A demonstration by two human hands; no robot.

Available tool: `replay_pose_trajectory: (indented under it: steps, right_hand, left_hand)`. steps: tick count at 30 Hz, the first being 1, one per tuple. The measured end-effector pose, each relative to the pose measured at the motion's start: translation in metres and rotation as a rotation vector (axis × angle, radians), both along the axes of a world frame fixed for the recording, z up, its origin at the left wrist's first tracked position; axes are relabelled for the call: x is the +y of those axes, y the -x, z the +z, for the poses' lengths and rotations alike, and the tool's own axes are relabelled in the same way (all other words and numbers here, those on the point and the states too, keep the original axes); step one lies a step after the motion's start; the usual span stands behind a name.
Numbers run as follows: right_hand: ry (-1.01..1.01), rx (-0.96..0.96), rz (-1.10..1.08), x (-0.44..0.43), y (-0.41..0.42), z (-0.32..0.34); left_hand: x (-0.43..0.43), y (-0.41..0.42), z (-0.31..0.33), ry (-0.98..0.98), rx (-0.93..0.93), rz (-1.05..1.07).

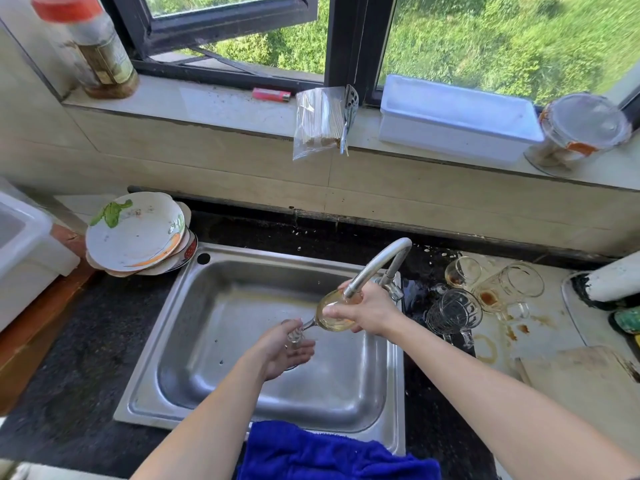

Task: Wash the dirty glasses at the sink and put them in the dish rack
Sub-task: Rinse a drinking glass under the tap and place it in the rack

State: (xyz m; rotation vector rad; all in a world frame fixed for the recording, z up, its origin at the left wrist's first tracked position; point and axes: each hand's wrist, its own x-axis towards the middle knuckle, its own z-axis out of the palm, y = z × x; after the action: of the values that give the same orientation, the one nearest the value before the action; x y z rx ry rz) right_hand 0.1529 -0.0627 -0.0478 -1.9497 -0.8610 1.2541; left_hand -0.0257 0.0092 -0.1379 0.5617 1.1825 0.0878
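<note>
While gripping the bowl of a clear stemmed wine glass (332,322) with the right hand (372,311), pinches its foot in the left hand (287,344). Holds it sideways under the curved metal tap (377,263), above the stainless steel sink (214,306), mid-frame. Right of frame: three stained clear glass mugs (453,311) clustered on the counter (547,323).

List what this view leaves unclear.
Dish rack: nowhere in the head view.
Water flow: head view, too fine to see where faucet meets glass in right hand.
Glass foot: head view, blurred in left hand.
White box: head view, cut off by left edge.
</note>
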Motion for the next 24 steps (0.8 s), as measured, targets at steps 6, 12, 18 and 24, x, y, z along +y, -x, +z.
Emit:
replay_pose_trajectory:
  steps: [6, 12, 18, 24]
  right_hand:
    - [0.032, 0.035, 0.12, -0.006, -0.005, -0.006]
    - [0.097, 0.255, -0.083, -0.006, -0.006, -0.019]
    - [0.127, 0.443, -0.403, -0.003, 0.01, -0.039]
    - [0.054, 0.636, -0.508, 0.002, 0.018, -0.031]
  left_hand:
    - [0.002, 0.004, -0.001, -0.002, 0.05, -0.117]
    - [0.008, -0.005, 0.019, -0.192, 0.21, -0.015]
    - [0.012, -0.015, 0.073, -1.178, 0.543, -0.264]
    - [0.017, -0.006, 0.072, -1.411, 0.362, -0.189]
